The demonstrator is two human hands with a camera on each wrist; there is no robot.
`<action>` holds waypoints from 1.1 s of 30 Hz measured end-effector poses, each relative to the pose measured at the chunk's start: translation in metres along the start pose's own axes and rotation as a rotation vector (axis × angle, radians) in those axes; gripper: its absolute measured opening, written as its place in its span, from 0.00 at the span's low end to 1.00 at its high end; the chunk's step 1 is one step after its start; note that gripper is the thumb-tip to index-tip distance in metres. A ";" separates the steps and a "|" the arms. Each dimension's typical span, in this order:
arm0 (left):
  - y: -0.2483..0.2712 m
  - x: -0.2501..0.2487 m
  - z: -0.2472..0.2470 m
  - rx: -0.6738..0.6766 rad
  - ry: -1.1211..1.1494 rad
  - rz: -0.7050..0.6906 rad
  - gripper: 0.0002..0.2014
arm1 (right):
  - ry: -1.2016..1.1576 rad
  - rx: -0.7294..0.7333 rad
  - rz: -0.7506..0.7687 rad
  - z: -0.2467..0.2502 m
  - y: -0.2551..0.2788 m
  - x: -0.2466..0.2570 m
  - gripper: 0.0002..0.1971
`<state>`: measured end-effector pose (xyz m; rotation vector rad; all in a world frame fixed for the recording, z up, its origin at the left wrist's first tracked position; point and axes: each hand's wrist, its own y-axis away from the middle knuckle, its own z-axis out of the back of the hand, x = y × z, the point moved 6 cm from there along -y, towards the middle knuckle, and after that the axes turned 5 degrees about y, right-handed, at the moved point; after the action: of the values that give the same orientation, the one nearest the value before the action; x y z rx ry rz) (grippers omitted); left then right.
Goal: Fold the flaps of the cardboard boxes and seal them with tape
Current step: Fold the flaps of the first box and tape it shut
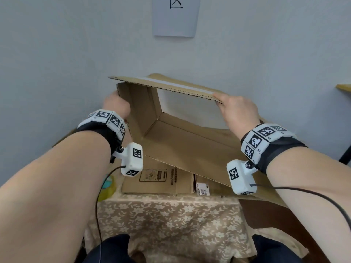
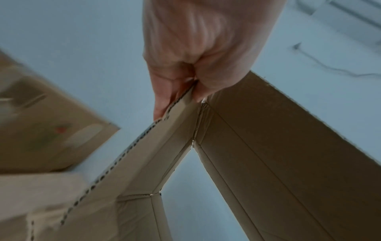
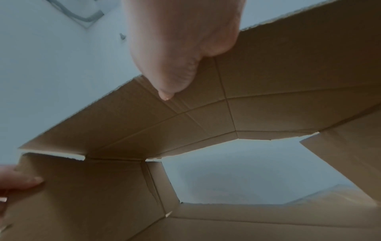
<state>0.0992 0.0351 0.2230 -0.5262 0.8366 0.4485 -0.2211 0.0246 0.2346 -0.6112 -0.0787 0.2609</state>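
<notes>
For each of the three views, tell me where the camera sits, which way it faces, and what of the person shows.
Head: worn on the head, facing forward and down at the open cardboard box; both forearms, left hand and right hand show.
Left wrist: looks up along the left hand, which pinches a flap edge.
Right wrist: looks up along the right hand into the box.
Shared: the box is in every view.

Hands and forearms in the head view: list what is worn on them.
Both forearms are bare. The left hand and right hand are ungloved. Each wrist has a black band topped by white blocks printed with black square markers, plus a white camera module trailing a thin black cable.
</notes>
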 end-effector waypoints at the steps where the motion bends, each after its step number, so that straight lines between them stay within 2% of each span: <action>1: -0.004 -0.015 0.010 -0.046 -0.007 -0.044 0.13 | -0.013 -0.020 -0.015 0.008 -0.003 -0.001 0.15; 9: -0.005 -0.135 0.087 -0.232 -0.127 -0.362 0.13 | -0.254 -0.194 -0.112 0.045 -0.024 -0.006 0.17; 13: 0.007 -0.182 0.115 -0.287 -0.073 -0.473 0.15 | -0.330 -0.234 -0.140 0.063 -0.024 -0.001 0.18; 15: 0.013 -0.203 0.126 -0.325 -0.022 -0.512 0.14 | -0.342 -0.232 -0.144 0.071 -0.025 0.002 0.18; 18: 0.020 -0.229 0.132 -0.340 0.019 -0.564 0.13 | -0.363 -0.154 -0.199 0.073 -0.024 0.000 0.19; 23: 0.034 -0.272 0.126 -0.263 -0.028 -0.695 0.15 | -0.381 0.002 -0.293 0.082 -0.026 -0.012 0.23; 28: 0.061 -0.306 0.084 -0.066 -0.264 -0.862 0.15 | -0.344 -0.063 -0.255 0.119 -0.044 -0.013 0.23; 33: 0.079 -0.307 0.044 0.146 -0.473 -0.915 0.15 | -0.310 -0.089 -0.235 0.133 -0.054 -0.022 0.16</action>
<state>-0.1021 0.0722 0.4695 -0.5773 0.1171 -0.3269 -0.2506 0.0506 0.3747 -0.6393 -0.4605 0.1228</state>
